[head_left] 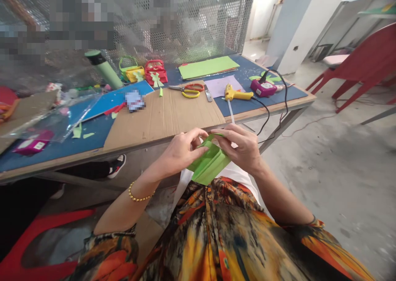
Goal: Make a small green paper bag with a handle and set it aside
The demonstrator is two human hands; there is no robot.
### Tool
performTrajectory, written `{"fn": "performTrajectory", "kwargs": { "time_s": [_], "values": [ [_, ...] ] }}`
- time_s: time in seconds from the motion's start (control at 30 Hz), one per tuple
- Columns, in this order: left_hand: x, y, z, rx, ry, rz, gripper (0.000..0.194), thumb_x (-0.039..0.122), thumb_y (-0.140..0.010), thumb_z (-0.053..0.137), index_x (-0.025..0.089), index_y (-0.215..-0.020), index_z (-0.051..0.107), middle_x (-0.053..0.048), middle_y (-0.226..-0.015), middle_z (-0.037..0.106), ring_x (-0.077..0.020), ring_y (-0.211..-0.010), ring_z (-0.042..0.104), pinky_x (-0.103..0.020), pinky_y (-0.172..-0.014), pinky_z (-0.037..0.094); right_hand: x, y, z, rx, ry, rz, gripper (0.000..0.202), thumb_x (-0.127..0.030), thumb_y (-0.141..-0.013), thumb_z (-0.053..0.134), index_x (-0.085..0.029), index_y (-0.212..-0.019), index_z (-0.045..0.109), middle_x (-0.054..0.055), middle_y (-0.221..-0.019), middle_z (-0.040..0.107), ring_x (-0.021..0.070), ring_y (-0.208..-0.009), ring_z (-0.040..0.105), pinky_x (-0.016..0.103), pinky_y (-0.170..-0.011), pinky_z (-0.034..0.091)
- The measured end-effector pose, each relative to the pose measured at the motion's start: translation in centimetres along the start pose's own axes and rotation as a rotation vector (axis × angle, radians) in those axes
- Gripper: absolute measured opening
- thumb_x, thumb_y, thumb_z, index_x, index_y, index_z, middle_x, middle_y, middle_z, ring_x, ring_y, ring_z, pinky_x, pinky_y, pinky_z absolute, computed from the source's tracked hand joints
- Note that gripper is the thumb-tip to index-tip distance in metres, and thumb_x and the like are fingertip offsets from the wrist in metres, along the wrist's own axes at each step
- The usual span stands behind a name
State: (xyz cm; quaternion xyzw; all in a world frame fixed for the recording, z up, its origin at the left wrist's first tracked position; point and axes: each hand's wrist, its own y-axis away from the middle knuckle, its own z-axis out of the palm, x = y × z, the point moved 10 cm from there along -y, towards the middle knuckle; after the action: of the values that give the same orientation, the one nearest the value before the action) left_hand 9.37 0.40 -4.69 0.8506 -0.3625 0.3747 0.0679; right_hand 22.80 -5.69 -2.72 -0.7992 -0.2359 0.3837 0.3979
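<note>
A small green box-like piece, folded and open at the top, is held between my hands over my lap, just off the table's front edge. My left hand grips its left upper rim, thumb over the edge and fingers curled behind. On the right side, my right hand pinches a narrow green strip at the piece's top. Some fingertips are hidden behind the green material. Beyond my hands lies a brown cardboard sheet on the blue-topped table.
On the table are scissors, a yellow glue gun with a cable, a purple box, small red and yellow bags, green sheets and a green bottle. Red chairs stand right.
</note>
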Motion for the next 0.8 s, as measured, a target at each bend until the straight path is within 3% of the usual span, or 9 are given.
{"fn": "performTrajectory", "kwargs": {
  "time_s": [0.2,0.4,0.53,0.67,0.8],
  "values": [
    [-0.8,0.2,0.2,-0.008,0.126,-0.034,0.041,0.034,-0.092,0.066,0.017,-0.129,0.070,0.001,-0.081,0.067,-0.0143,-0.072,0.059,-0.026,-0.066,0.046,0.4,-0.1,0.0,-0.030,-0.071,0.081,0.028,-0.013,-0.099,0.059,-0.026,-0.104,0.083,0.002,-0.085,0.075,0.0127,-0.068,0.065,0.025,-0.063,0.055],
    [-1.2,0.3,0.4,0.009,0.194,-0.048,0.045,0.027,-0.090,0.065,0.016,-0.133,0.073,-0.006,-0.100,0.076,-0.0154,-0.080,0.060,-0.029,-0.072,0.049,-0.6,-0.2,0.4,-0.088,-0.015,0.005,0.030,-0.016,-0.102,0.057,-0.026,-0.114,0.083,0.006,-0.091,0.074,0.0164,-0.079,0.069,0.029,-0.069,0.057],
    [-1.3,0.3,0.4,0.032,0.172,-0.061,0.046,0.024,-0.090,0.064,0.016,-0.135,0.071,-0.002,-0.088,0.072,-0.0141,-0.074,0.056,-0.027,-0.066,0.046,-0.6,-0.3,1.0,-0.121,0.060,-0.020,0.030,-0.019,-0.103,0.057,-0.026,-0.119,0.082,0.007,-0.091,0.073,0.0182,-0.081,0.069,0.032,-0.071,0.058],
    [-1.7,0.2,0.4,0.027,0.140,-0.076,0.052,0.021,-0.087,0.064,0.016,-0.138,0.069,0.001,-0.078,0.065,-0.0131,-0.070,0.054,-0.025,-0.063,0.044,0.9,-1.4,1.8,-0.152,-0.014,0.051,0.025,-0.022,-0.102,0.059,-0.025,-0.106,0.083,0.006,-0.090,0.074,0.0162,-0.078,0.068,0.030,-0.070,0.057],
    [-2.7,-0.3,-0.1,0.017,0.251,-0.108,0.052,0.022,-0.085,0.065,0.014,-0.136,0.070,0.002,-0.074,0.062,-0.0118,-0.066,0.052,-0.024,-0.058,0.041,4.0,-2.8,3.0,-0.179,-0.143,0.249,0.015,-0.026,-0.094,0.065,-0.021,-0.093,0.079,0.002,-0.077,0.073,0.0135,-0.067,0.063,0.027,-0.063,0.052]
  ]
}}
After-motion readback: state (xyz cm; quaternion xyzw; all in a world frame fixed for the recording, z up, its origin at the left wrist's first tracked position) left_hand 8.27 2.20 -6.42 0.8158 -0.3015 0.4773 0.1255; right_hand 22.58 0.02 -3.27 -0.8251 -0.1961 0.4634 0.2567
